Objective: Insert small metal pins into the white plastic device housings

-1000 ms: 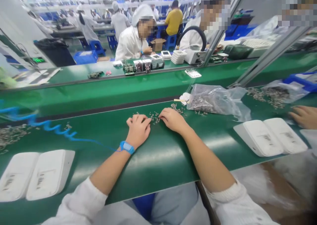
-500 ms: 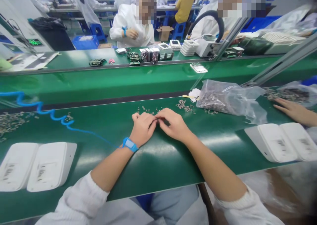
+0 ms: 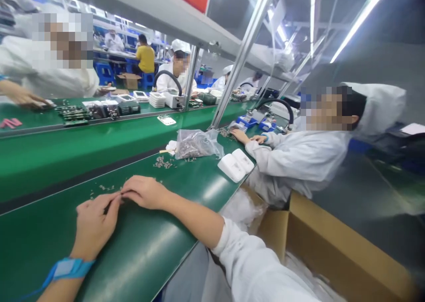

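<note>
My left hand (image 3: 95,224), with a blue wrist strap (image 3: 68,268) on its wrist, rests on the green work surface (image 3: 149,253). Its thumb and fingers are closed in a pinch. My right hand (image 3: 146,193) meets it fingertip to fingertip, also pinched. Whatever they hold between them is too small and too covered to name. Just beyond the fingers lie scattered tiny metal parts (image 3: 106,187), and a small heap of metal parts (image 3: 162,162) lies farther right. Behind that heap sits a clear plastic bag (image 3: 195,145) filled with similar pieces.
Two white plastic housings (image 3: 231,167) stand near the right table edge. Beside them a co-worker (image 3: 299,156) has both hands on the bench. An open cardboard box (image 3: 332,244) is below at right. Metal posts (image 3: 245,54) rise behind the bag. Circuit boards (image 3: 71,115) lie across the raised divider.
The view has swung to the right and up, bringing the co-worker and cardboard box into sight. My hands stay pinched together at the same spot by the scattered parts.
</note>
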### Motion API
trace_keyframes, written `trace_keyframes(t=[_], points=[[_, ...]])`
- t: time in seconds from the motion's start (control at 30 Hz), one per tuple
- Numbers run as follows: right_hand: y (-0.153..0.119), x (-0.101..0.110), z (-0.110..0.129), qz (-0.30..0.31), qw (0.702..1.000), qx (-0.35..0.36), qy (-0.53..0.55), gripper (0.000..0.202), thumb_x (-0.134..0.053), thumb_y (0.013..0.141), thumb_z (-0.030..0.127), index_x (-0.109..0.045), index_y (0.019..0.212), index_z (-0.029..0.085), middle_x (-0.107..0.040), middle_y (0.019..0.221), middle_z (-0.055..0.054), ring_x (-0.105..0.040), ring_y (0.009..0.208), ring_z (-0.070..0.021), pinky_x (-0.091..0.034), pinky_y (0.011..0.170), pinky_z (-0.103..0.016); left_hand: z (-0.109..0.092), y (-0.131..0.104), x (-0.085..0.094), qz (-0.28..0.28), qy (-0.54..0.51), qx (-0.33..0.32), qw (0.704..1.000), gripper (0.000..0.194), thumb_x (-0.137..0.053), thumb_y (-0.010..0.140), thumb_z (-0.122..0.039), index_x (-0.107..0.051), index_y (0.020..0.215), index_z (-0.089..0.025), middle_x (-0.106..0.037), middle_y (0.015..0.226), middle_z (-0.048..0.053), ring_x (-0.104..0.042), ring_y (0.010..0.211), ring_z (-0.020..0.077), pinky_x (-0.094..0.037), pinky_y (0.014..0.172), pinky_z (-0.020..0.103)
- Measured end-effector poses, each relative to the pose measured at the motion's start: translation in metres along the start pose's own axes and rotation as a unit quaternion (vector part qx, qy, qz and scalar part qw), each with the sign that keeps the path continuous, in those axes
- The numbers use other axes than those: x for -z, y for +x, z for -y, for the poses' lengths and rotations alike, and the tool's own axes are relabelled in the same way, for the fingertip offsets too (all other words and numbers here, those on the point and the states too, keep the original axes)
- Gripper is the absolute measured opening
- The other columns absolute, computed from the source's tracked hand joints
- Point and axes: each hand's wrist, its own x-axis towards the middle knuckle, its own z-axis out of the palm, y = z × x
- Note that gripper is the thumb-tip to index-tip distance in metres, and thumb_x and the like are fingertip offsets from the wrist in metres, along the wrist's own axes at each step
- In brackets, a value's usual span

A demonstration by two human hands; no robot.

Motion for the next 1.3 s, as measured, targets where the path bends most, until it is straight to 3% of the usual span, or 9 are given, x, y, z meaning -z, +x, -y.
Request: trace_keyframes(t=[0.2,0.4,0.53,0.63,0.73,0.9,1.0,1.1,1.3], points=[[-0.004,-0.007,-0.003,-0.022,0.999,0.014,-0.032,0.008,-0.053,0.097,0.023,-0.059,0.093,0.02,-0.067,0.103,-0.006,-0.061,0.104,-0.0149,-0.049,0.094,-0.025,-0.006,0.003,0.005,0.053,-0.034,0.008,0.998,0.032,-0.045,0.093,-0.043,-0.069,0.097,-0.022,-0.076,0.095,0.004,-0.069,0.086,0.0235,-0.048,0.078,0.036],[-0.002,-0.008,-0.012,-0.098,0.993,-0.013,-0.066,0.01,-0.052,0.093,0.02,-0.062,0.093,0.017,-0.07,0.097,-0.006,-0.064,0.095,-0.0153,-0.051,0.086,-0.025,-0.007,0.004,0.002,0.079,-0.015,-0.025,0.996,0.032,-0.048,0.093,-0.04,-0.065,0.107,-0.017,-0.071,0.086,0.006,-0.065,0.074,0.0202,-0.046,0.071,0.034],[-0.009,0.007,-0.01,-0.135,0.981,-0.089,-0.104,0.015,-0.053,0.095,0.022,-0.067,0.098,0.019,-0.072,0.102,-0.005,-0.065,0.099,-0.0141,-0.049,0.092,-0.024,-0.007,0.004,0.002,0.085,-0.011,-0.031,0.996,0.03,-0.049,0.093,-0.039,-0.064,0.106,-0.016,-0.069,0.088,0.006,-0.064,0.075,0.0196,-0.046,0.073,0.034],[-0.04,0.03,-0.006,-0.168,0.96,-0.17,-0.144,0.018,-0.051,0.097,0.024,-0.068,0.1,0.018,-0.072,0.098,-0.006,-0.066,0.092,-0.0156,-0.051,0.087,-0.027,-0.01,0.003,0.004,0.096,-0.02,-0.025,0.995,0.03,-0.047,0.094,-0.038,-0.065,0.103,-0.017,-0.069,0.088,0.006,-0.064,0.078,0.0193,-0.046,0.074,0.033],[-0.095,0.068,-0.009,-0.181,0.93,-0.243,-0.207,0.016,-0.053,0.094,0.023,-0.068,0.093,0.019,-0.072,0.098,-0.008,-0.065,0.096,-0.0195,-0.049,0.089,-0.031,-0.015,0.001,0.005,0.115,-0.025,-0.025,0.993,0.031,-0.044,0.096,-0.039,-0.066,0.101,-0.018,-0.069,0.089,0.005,-0.063,0.079,0.0192,-0.045,0.075,0.033],[-0.187,0.152,-0.016,-0.214,0.803,-0.425,-0.359,0.027,-0.04,0.094,0.016,-0.067,0.094,0.012,-0.069,0.099,-0.019,-0.063,0.095,-0.0284,-0.045,0.084,-0.039,-0.022,0.0,0.004,0.13,-0.008,-0.061,0.99,0.031,-0.043,0.096,-0.038,-0.067,0.097,-0.019,-0.07,0.092,0.006,-0.064,0.083,0.0219,-0.044,0.074,0.035],[-0.21,0.175,-0.012,-0.163,0.765,-0.477,-0.401,0.021,-0.047,0.09,0.015,-0.068,0.088,0.012,-0.069,0.084,-0.016,-0.064,0.083,-0.026,-0.044,0.073,-0.033,-0.023,-0.001,0.004,0.137,-0.002,-0.087,0.987,0.031,-0.042,0.097,-0.036,-0.068,0.095,-0.019,-0.071,0.093,0.006,-0.065,0.085,0.0226,-0.044,0.074,0.035],[-0.204,0.162,-0.001,-0.1,0.774,-0.468,-0.415,0.021,-0.049,0.092,0.018,-0.069,0.09,0.012,-0.07,0.084,-0.014,-0.065,0.083,-0.025,-0.042,0.072,-0.031,-0.024,-0.002,0.004,0.139,0.004,-0.113,0.984,0.031,-0.041,0.097,-0.033,-0.068,0.094,-0.019,-0.072,0.093,0.007,-0.065,0.085,0.0223,-0.044,0.075,0.036],[-0.141,0.087,0.048,0.043,0.862,-0.353,-0.362,0.019,-0.053,0.095,0.024,-0.071,0.094,0.02,-0.072,0.088,-0.008,-0.065,0.09,-0.022,-0.041,0.076,-0.029,-0.03,-0.007,0.007,0.147,-0.004,-0.124,0.981,0.031,-0.041,0.097,-0.031,-0.068,0.095,-0.018,-0.072,0.093,0.009,-0.065,0.087,0.0215,-0.044,0.077,0.036]])
